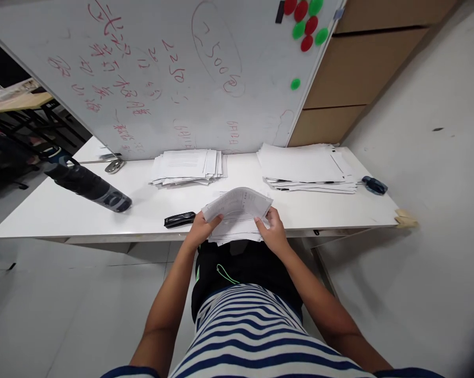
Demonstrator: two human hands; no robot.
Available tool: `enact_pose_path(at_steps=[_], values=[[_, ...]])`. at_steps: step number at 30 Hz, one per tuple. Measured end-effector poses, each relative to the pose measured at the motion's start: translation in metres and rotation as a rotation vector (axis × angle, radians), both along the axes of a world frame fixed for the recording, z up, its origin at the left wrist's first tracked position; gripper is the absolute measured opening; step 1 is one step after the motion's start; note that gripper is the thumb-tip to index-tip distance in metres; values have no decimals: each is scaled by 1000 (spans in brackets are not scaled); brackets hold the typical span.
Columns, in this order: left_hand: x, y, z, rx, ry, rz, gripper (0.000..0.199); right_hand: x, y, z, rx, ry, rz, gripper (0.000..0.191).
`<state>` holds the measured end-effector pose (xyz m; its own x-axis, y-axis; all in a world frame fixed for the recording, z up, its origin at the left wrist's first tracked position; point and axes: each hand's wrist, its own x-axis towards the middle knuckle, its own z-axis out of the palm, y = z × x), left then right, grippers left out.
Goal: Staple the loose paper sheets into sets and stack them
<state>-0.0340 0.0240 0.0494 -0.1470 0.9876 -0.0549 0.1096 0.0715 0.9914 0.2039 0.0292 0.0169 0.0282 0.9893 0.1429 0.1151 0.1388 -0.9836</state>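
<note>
A small sheaf of printed papers point(239, 202) bows upward between my two hands at the table's front edge. My left hand point(204, 227) grips its left side, thumb on top of the sheets. On the right side, my right hand point(273, 229) holds it the same way, the fingers hidden behind the paper. More white sheets show just below the curved ones. Beside my left hand lies a black stapler point(179, 219). Behind the sheaf are a stack of printed papers point(187, 165) on the left and a larger paper stack point(305, 165) on the right.
A dark bottle point(95, 189) stands at the left of the white table point(150, 207). A computer mouse point(114, 166) sits near the whiteboard point(142, 79) at the back. Toward the right end is a dark blue object point(374, 185). Cardboard boxes point(362, 63) rise behind, beside the wall.
</note>
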Motion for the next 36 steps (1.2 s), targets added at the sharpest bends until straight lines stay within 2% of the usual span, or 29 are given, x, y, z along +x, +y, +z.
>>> enact_pose_path(at_steps=[4,10,17,23,27,31,33,36], values=[[0,5,-10,13,-79,74,41,2,3,-3,-8,-53,-59,32],[9,3,-22,21,-163,254,50,4,-2,-8,5,-184,-115,28],[9,3,-20,49,-85,261,45,4,-4,-8,13,-246,-140,28],[9,1,-17,-6,-100,286,45,5,-7,-9,16,-335,-142,29],[7,-4,-13,105,-64,280,47,9,-12,-1,11,-321,-139,32],[-18,-16,-2,272,106,328,43,16,-19,9,-94,-89,-115,38],[-41,-22,1,289,326,338,40,19,-22,10,-166,51,-80,39],[-78,-26,-7,221,746,239,47,22,-25,6,-256,182,-39,36]])
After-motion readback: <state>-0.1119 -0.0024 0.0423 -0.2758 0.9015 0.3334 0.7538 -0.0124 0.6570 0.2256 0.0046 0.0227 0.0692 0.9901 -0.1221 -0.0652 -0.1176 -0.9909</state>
